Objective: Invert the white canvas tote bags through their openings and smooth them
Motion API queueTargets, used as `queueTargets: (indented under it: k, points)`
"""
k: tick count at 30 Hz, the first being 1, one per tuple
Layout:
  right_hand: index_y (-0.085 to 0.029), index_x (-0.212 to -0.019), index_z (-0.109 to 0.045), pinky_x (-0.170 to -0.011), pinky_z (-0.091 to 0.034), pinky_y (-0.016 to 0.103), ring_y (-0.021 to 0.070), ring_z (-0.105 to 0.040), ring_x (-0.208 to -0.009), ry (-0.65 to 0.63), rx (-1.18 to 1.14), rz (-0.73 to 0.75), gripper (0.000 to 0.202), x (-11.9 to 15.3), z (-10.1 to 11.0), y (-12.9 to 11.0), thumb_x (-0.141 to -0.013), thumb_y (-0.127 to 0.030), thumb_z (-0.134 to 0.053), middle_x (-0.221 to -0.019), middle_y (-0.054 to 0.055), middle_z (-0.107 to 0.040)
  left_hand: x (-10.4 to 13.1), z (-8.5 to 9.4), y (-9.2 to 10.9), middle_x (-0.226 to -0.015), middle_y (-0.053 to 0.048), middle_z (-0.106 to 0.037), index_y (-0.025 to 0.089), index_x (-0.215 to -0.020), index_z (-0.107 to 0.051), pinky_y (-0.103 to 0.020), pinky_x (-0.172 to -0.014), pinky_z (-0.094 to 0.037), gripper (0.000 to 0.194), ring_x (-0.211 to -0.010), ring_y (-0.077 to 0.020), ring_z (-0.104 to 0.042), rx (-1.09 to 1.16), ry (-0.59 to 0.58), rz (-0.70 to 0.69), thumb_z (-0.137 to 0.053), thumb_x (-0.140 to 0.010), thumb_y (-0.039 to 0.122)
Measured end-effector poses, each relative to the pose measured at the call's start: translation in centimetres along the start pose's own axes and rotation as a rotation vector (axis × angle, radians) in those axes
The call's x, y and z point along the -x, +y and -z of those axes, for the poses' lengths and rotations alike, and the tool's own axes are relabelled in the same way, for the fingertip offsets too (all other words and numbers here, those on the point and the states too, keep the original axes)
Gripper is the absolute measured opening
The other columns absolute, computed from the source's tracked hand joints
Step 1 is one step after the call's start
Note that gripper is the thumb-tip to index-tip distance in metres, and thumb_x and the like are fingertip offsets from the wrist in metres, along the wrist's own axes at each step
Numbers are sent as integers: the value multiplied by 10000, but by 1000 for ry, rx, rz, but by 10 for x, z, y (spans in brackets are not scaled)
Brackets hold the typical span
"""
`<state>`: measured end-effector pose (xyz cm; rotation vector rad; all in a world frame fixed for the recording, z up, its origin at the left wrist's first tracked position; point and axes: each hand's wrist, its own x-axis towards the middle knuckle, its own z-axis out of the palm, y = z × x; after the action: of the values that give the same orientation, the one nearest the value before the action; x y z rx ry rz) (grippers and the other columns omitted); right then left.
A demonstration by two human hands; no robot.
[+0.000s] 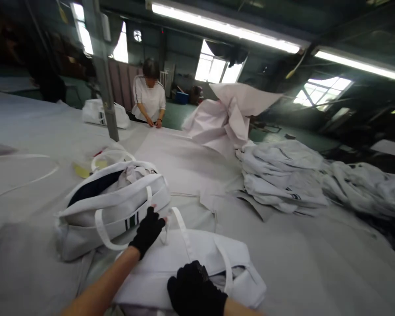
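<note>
A white duffel bag (145, 274) lies in front of me on the table, partly unzipped at its right end, its handles standing up. My right hand (194, 287), in a black glove, is closed in a fist at its top; what the fingers hold is hidden. My left hand (148, 230), in a black glove with bare fingertips, is at the bag's far left edge beside a handle, fingers apart. Just past it stands a second white duffel bag (82, 224) with dark stripes, its top open on a navy lining and crumpled pale stuffing.
Pale sheets (181, 164) cover the table beyond, with a crumpled sheet (228, 116) raised above them. A heap of white bags (283, 175) lies to the right. Across the table a person in white (149, 98) handles a sheet near a post (103, 74) and another white bag (120, 116).
</note>
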<state>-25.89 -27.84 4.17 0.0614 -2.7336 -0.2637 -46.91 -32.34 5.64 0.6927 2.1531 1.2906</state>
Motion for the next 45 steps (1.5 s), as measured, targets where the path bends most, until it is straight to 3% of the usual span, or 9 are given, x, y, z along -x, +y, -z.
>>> queueTargets:
  k: [3, 9, 14, 19, 27, 32, 35, 40, 45]
  points:
    - [-258, -1094, -566, -771, -469, 473, 270, -623, -777, -119, 140, -248, 422, 10, 14, -14, -681, -204, -632, -912, 56, -680, 30, 8, -19, -1448, -111, -387, 226, -1454, -243, -438, -1091, -341, 706, -1305, -278, -407, -284, 231, -343, -520, -852, 469]
    - [-277, -1009, -526, -763, -435, 407, 217, -600, -717, 59, 123, -581, 291, 7, 14, -29, -743, -159, -538, -779, -18, -630, 83, -5, -61, -1467, -90, -402, 384, -1452, -314, -529, -924, -443, 641, -1174, -339, -525, -854, 97, -931, -526, -853, 465]
    - [-264, -837, -485, -592, -362, 310, 180, -503, -569, 57, 55, -519, 136, 10, 17, -13, -730, -242, -567, -611, -33, -515, 81, -17, -62, -1450, -118, -418, 329, -1421, -371, -510, -874, -473, 638, -1124, -332, -553, -799, 96, -838, -553, -827, 473]
    - [-279, -876, -559, -643, -379, 283, 147, -514, -572, 285, -66, -760, 281, 32, 23, -5, -725, -94, -410, -594, -34, -524, 77, -15, -76, -1432, -87, -443, 312, -1328, -467, -476, -834, -524, 563, -1087, -312, -585, -751, 69, -871, -591, -802, 467]
    - [-218, -1010, -564, -572, -439, 228, 116, -579, -596, 185, -416, -1272, 219, 89, 123, 103, -902, -383, -469, -728, -18, -644, 72, -21, -70, -1231, -82, -583, 335, -1223, -551, -467, -833, -535, 410, -1051, -293, -594, -719, 148, -906, -586, -831, 449]
    - [-177, -1013, -621, -751, -527, 312, 183, -661, -824, 48, -270, -1224, 259, 138, 77, 100, -871, -376, -538, -901, 54, -694, 80, -62, -29, -1340, -92, -533, 341, -1412, -400, -396, -856, -556, 543, -1151, -260, -577, -794, -90, -960, -513, -881, 347]
    - [-146, -1034, -640, -766, -555, 328, 199, -675, -878, 94, -31, -1075, 238, 150, 44, 82, -898, -284, -503, -973, 91, -705, 77, -80, -7, -1233, -115, -605, 317, -1178, -634, -409, -791, -567, 366, -1053, -287, -632, -725, -175, -1006, -494, -844, 267]
    - [-123, -964, -686, -635, -580, 338, 235, -690, -806, 137, 359, -778, 287, 158, 39, 79, -921, -188, -410, -906, 112, -715, 47, -85, 44, -705, -46, -655, 196, -875, -627, -301, -552, -515, 199, -596, -187, -616, -139, -284, -591, -514, -860, 360]
    - [-127, -1034, -691, -672, -582, 355, 242, -684, -822, 76, 280, -753, 319, 174, 35, 85, -914, -206, -406, -959, 136, -707, 0, -63, 80, -836, -24, -654, 216, -1147, -425, -245, -524, -480, 418, -574, -134, -598, 653, 59, 44, -614, -809, 372]
